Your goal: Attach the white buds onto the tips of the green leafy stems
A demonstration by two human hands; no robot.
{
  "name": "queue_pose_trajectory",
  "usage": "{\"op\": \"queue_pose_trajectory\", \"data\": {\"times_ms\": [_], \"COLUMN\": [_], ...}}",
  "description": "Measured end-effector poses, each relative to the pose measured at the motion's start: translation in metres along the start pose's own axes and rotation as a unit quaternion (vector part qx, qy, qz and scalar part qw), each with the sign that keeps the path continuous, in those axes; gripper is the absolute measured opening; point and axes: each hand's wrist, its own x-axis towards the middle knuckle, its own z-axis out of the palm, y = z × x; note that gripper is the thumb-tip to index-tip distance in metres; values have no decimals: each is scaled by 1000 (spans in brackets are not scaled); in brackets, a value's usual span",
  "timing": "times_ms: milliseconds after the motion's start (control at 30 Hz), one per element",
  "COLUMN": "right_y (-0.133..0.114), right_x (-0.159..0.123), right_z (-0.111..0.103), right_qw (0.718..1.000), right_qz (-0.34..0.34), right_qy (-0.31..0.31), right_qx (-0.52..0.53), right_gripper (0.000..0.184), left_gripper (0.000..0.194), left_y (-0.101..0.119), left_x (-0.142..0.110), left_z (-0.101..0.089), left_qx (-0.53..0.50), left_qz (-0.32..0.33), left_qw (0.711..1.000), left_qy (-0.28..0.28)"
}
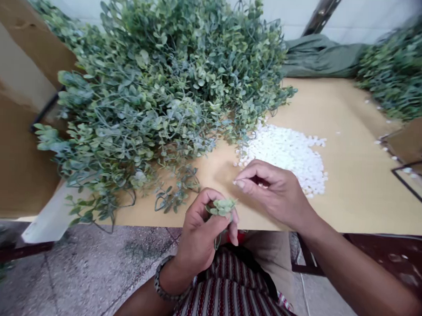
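Note:
My left hand [204, 227] is closed around a small green leaf sprig [223, 206], whose leaves show above the thumb and whose thin stem hangs below the fingers. To its right, my right hand [270, 188] pinches a tiny white bead [234, 182] between thumb and fingertip. A little gap separates that bead from the sprig. Just beyond my right hand lies a spread pile of small white beads [284, 149]. A large heap of artificial leafy sprigs [172, 77] covers the left and back of the table, with a few loose sprigs [176, 191] near the front edge.
The tan tabletop [353, 183] ends in front of my lap. Brown cardboard [11, 154] stands at the left, and more [414, 139] at the right. Another leafy heap [405, 68] sits at the back right beside a folded green cloth [323, 56].

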Motion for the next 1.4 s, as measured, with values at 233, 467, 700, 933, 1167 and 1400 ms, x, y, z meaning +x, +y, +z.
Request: {"op": "queue_pose_trajectory", "data": {"times_ms": [233, 467, 700, 933, 1167, 1400], "right_y": [-10, -1, 5, 6, 4, 6], "right_x": [-46, -65, -71, -74, -75, -78], "right_z": [1, 4, 10, 12, 12, 15], "right_qw": [927, 901, 889, 899, 928, 940], "right_qz": [109, 147, 168, 155, 137, 105], "right_qy": [55, 126, 165, 199, 237, 262], "right_qx": [355, 388, 393, 359, 252, 193], "right_gripper": [13, 16, 20, 19, 16, 13], "left_gripper": [22, 15, 16, 18, 18, 16], "left_y": [-13, -25, -27, -30, -34, -36], "left_x": [5, 10, 13, 13, 12, 13], "left_z": [22, 36, 47, 49, 47, 47], "left_qx": [27, 79, 107, 120, 140, 153], "left_qz": [-42, -61, -55, -44, -26, -17], "left_qw": [999, 995, 991, 990, 988, 985], "left_qy": [-12, 22, 61, 64, 61, 74]}}
